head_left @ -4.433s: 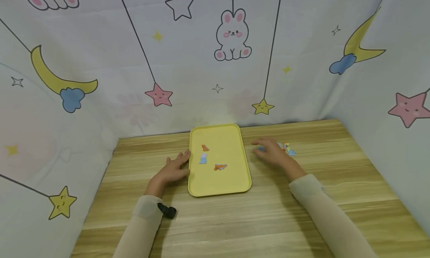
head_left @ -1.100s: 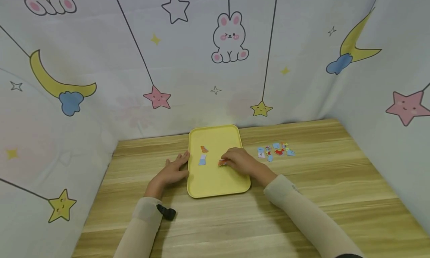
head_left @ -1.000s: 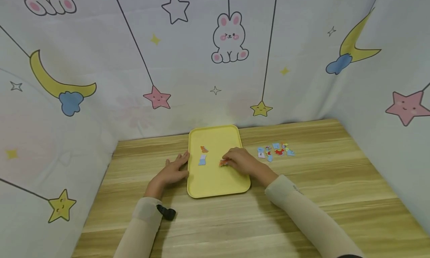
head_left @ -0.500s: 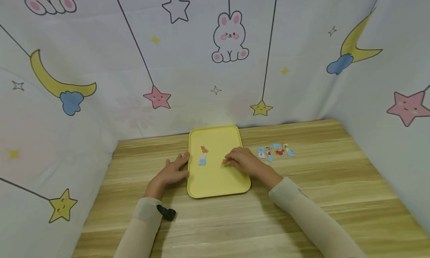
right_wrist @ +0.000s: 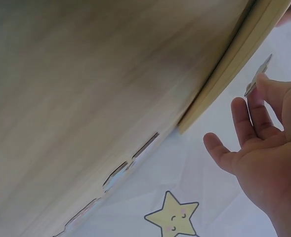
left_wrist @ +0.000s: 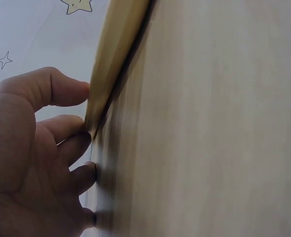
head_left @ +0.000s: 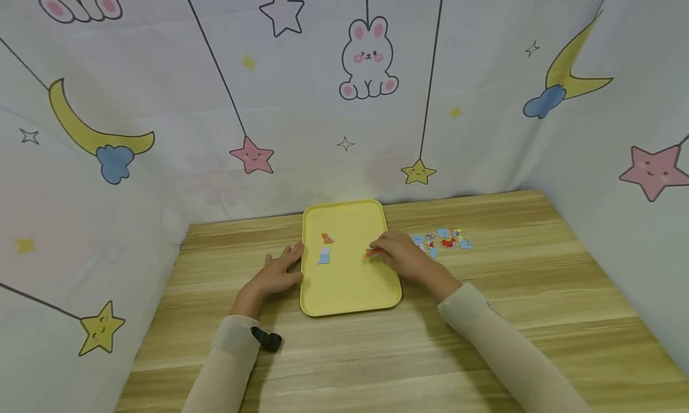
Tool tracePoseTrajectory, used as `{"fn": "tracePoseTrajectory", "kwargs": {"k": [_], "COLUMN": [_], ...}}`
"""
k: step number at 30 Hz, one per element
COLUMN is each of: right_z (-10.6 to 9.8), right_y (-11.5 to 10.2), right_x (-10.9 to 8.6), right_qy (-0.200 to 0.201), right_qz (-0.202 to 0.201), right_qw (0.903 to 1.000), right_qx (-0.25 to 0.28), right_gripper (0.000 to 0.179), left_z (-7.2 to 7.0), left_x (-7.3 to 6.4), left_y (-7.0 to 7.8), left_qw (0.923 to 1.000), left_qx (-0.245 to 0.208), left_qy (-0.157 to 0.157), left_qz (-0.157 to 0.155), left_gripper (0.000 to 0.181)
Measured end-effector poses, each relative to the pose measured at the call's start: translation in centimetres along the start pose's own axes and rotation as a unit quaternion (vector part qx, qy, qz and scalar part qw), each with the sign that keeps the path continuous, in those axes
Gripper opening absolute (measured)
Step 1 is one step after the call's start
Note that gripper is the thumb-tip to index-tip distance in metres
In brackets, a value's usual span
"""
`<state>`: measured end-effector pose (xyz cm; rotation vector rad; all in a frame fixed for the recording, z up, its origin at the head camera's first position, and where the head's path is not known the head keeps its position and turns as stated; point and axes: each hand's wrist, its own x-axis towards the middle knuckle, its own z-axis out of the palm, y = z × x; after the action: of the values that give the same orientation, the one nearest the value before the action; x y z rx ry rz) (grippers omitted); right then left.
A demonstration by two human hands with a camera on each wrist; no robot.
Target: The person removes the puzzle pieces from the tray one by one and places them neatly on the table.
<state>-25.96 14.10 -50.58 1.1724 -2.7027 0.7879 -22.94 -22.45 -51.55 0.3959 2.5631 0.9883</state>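
My right hand is over the right side of the yellow tray. Its thumb and index finger pinch an orange puzzle piece; in the right wrist view the thin puzzle piece is seen edge-on, raised above the tray's level, the other fingers spread loosely. My left hand lies at the tray's left edge, thumb and fingertips touching the rim from outside. Within the tray, toward its left, lie another orange puzzle piece and a blue-and-lilac one.
Right of the tray, several printed puzzle pieces lie scattered on the wooden table, some partly hidden behind my right hand. A white cloth backdrop with stars and a bunny rises behind and beside the table.
My right hand came from the loose pieces into the tray and pinched the orange puzzle piece there. It has since shifted right and slightly back with it. My left hand stayed put.
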Motion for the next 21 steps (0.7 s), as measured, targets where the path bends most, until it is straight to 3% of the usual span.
{"fn": "tracePoseTrajectory", "kwargs": {"k": [11,21], "right_z": [-1.0,-2.0], "right_y": [1.5,2.5], "right_x": [-1.4,-2.5], "right_qy": [0.038,0.038], "right_qz": [-0.003,0.021], "right_qw": [0.9993,0.9990], "right_qx": [-0.004,0.013], "right_gripper": [0.020,0.021], "left_z": [-0.1,0.0], "left_x": [0.1,0.0], "left_y": [0.0,0.1], "left_qw": [1.0000,1.0000], "left_qx": [0.000,0.001], "left_qy": [0.000,-0.004], "left_qz": [0.002,-0.002], "left_gripper": [0.083,0.083]}}
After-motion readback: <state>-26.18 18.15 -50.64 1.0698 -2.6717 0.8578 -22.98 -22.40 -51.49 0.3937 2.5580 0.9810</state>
